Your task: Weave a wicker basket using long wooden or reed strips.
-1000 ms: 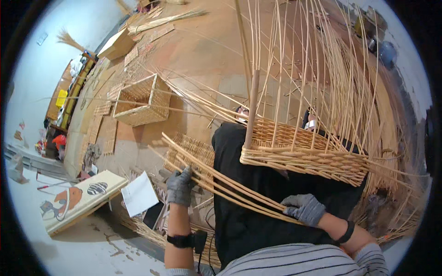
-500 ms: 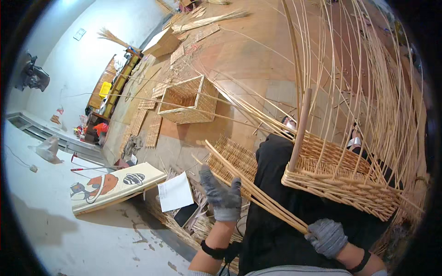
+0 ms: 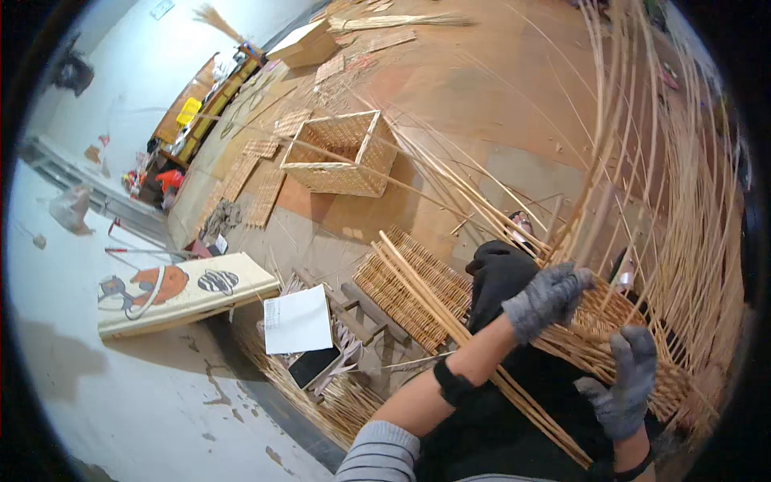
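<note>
My left hand (image 3: 549, 304), in a grey knit glove, reaches across to the near corner of a half-woven wicker basket (image 3: 671, 386) at my lap. Its fingers are curled together by the upright rods, and what they hold is hidden. In a matching glove, my right hand (image 3: 626, 379) is raised over the basket's near side, thumb and fingers apart, with nothing in it. Several peeled willow rods (image 3: 526, 394) lie slantwise over my black-covered lap, passing under my left forearm. Long upright stakes (image 3: 683, 177) rise from the basket and bend away to the right.
A flat woven panel (image 3: 414, 285) lies left of my knee. Beyond it stands a rectangular wicker basket (image 3: 341, 169) on the floor. To the left are white paper (image 3: 297, 321), a black phone (image 3: 313, 367) and a printed board (image 3: 189, 293). Loose rods cross the floor.
My left hand has moved right from beside the rods to the basket's corner. My right hand has let go of the rods, risen and opened. The rods now rest on my lap.
</note>
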